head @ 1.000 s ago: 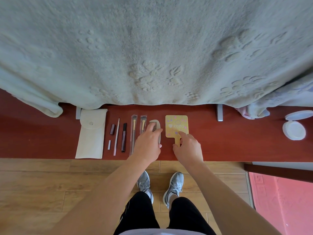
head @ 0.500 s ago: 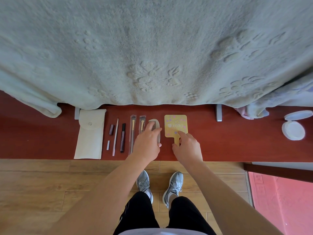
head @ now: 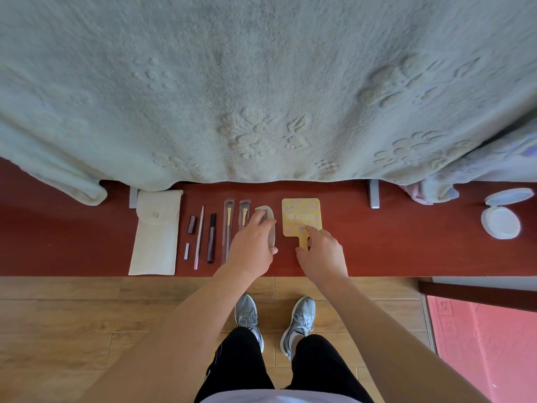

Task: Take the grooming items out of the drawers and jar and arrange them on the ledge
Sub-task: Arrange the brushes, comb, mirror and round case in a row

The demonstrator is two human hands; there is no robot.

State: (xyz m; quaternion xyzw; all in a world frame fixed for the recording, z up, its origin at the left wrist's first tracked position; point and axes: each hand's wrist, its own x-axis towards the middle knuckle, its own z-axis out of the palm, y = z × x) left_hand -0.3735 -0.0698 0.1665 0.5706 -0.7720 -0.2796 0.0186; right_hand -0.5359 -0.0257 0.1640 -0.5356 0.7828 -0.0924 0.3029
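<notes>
Grooming items lie in a row on the red wooden ledge (head: 406, 245). From the left: a cream pouch (head: 155, 232), a small dark cap (head: 191, 223), a thin pink stick (head: 199, 238), a dark pen-like tube (head: 211, 238), two wrapped brushes (head: 228, 225), a pale comb (head: 266, 218) and a yellow hand mirror (head: 300, 218). My left hand (head: 252, 245) rests over the comb, fingers covering its lower part. My right hand (head: 321, 251) touches the mirror's handle with fingertip and thumb.
A pale green blanket (head: 261, 88) hangs over the ledge's back edge. An open white round compact (head: 501, 219) lies at the far right. Two grey metal brackets (head: 374, 196) stand on the ledge. Wooden floor, my shoes and a pink mat (head: 482, 344) are below.
Both hands stay on the comb and the mirror handle with almost no shift; the row of items looks the same.
</notes>
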